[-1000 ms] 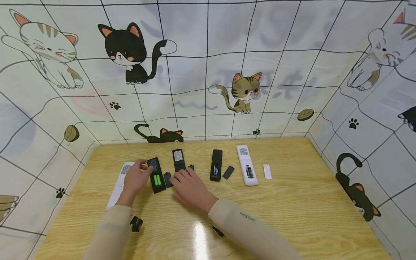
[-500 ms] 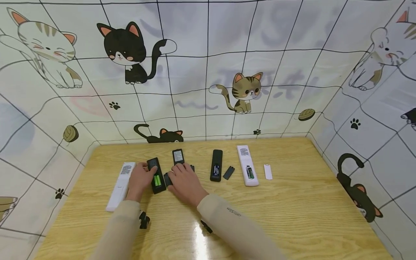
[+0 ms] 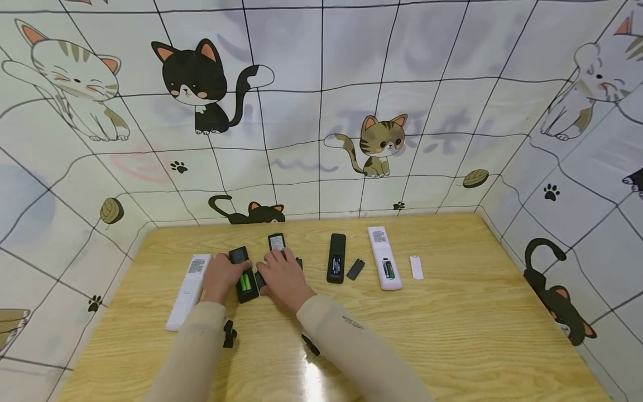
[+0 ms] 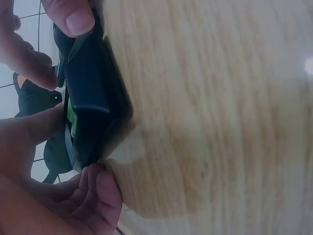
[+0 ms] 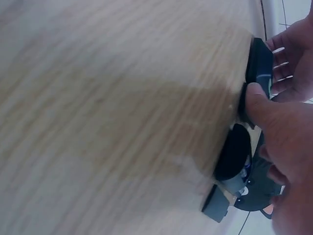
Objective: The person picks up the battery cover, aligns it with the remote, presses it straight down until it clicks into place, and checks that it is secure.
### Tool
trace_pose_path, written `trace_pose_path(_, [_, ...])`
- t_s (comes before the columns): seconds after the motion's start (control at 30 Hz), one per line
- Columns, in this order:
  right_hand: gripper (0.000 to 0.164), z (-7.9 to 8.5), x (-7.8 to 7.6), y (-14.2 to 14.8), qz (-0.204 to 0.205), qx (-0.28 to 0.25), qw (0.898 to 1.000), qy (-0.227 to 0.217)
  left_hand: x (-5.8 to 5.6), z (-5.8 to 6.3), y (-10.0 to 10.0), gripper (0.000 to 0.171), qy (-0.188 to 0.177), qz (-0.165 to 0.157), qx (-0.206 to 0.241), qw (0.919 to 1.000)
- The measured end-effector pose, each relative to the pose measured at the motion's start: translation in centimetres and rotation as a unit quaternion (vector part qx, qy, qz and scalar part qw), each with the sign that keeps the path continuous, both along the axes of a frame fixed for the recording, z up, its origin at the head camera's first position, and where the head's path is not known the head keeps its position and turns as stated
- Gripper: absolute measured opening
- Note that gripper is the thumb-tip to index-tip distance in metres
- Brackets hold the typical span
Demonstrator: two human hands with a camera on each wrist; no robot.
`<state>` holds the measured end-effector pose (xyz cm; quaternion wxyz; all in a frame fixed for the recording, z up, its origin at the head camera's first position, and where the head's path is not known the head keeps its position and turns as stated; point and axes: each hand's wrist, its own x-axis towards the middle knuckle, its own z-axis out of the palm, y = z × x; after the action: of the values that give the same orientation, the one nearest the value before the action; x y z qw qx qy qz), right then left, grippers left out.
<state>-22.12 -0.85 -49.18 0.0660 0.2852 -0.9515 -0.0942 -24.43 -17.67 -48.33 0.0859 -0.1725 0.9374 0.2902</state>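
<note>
My left hand grips a black remote control by its left side, the thumb over its face. The remote lies back up, with green batteries in its uncovered compartment. Just right of it, my right hand pinches a small black battery cover, partly hidden by the fingers. In the right wrist view the thumb presses against this cover. The left wrist view shows the end of the remote near the wood, with the left fingers curled at its side.
Behind my right hand lies another black remote with its cover. A white remote is at left. Farther right are a black remote and its cover, then a white remote and white cover.
My right hand has moved left onto the battery cover next to the remote. My left hand has shifted right, closer around the remote, uncovering more of the white remote.
</note>
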Motion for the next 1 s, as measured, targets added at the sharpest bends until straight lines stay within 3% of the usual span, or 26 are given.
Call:
trace_pose_path(0.33, [0.056, 0.9, 0.0, -0.6, -0.025, 0.054, 0.998, -0.036, 0.0, 0.5, -0.1, 0.074, -0.024, -0.003, -0.004, 0.9997])
trace_pose_path(0.73, [0.058, 0.6, -0.4, -0.5, -0.012, 0.004, 1.000, -0.024, 0.1, 1.1, 0.1, 0.061, -0.027, 0.000, 0.006, 0.9996])
trace_pose_path(1.0, [0.047, 0.7, 0.2, -0.1, -0.008, -0.042, 0.999, -0.024, 0.0, 1.2, 0.5, 0.055, -0.029, -0.007, -0.008, 0.9995])
